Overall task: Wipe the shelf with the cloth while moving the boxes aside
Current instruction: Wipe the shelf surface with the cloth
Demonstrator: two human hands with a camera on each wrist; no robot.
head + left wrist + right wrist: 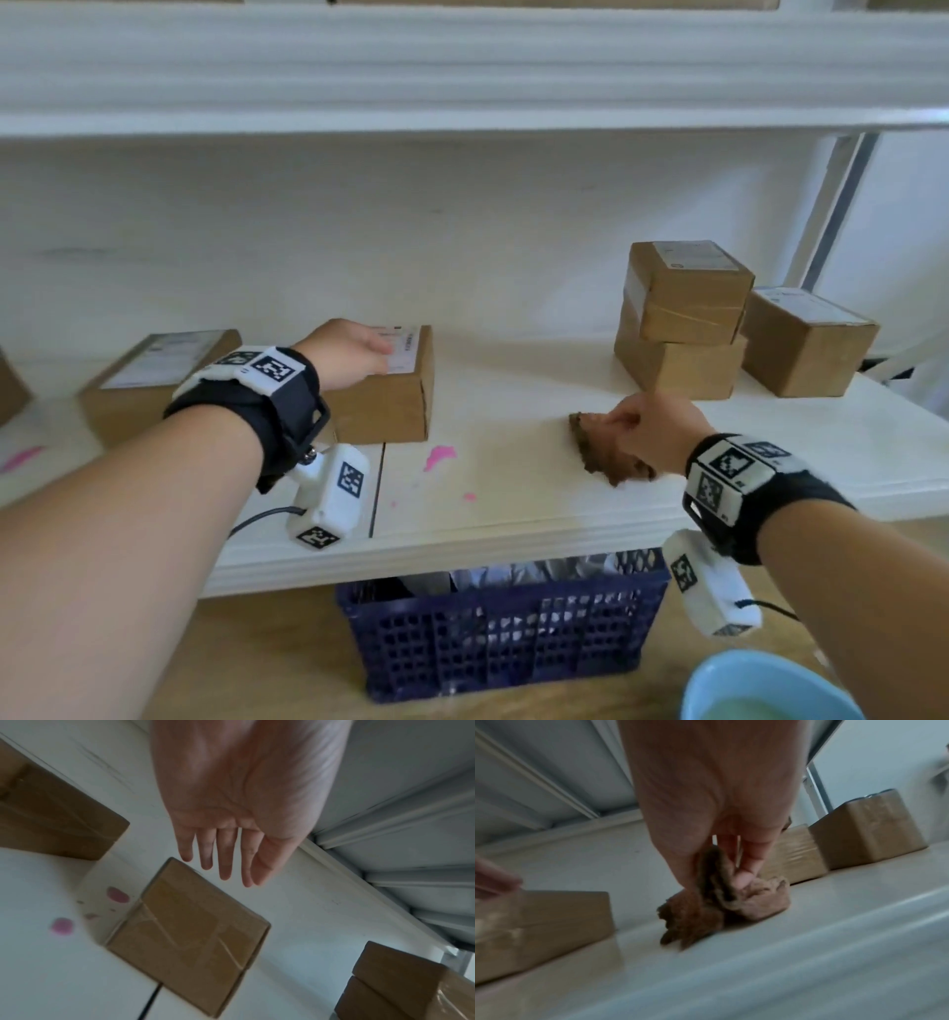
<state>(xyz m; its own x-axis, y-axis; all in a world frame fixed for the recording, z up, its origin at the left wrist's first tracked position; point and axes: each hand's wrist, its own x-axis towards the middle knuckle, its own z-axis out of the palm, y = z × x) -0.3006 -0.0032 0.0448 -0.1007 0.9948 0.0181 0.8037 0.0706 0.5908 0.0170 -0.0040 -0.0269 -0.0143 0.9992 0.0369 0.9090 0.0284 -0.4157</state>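
Five boxes [382, 390], one cloth [606, 452], two hands [652, 426]

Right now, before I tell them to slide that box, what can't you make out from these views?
- Head view: the left hand covers part of the box label; print too small to read.
- Left wrist view: blurred; whether the fingers touch the box is unclear.
- Head view: the right hand hides much of the brown cloth.
- Head view: shelf hides most blue crate contents.

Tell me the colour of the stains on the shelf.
Pink stains on the white shelf, clearest in the head view.
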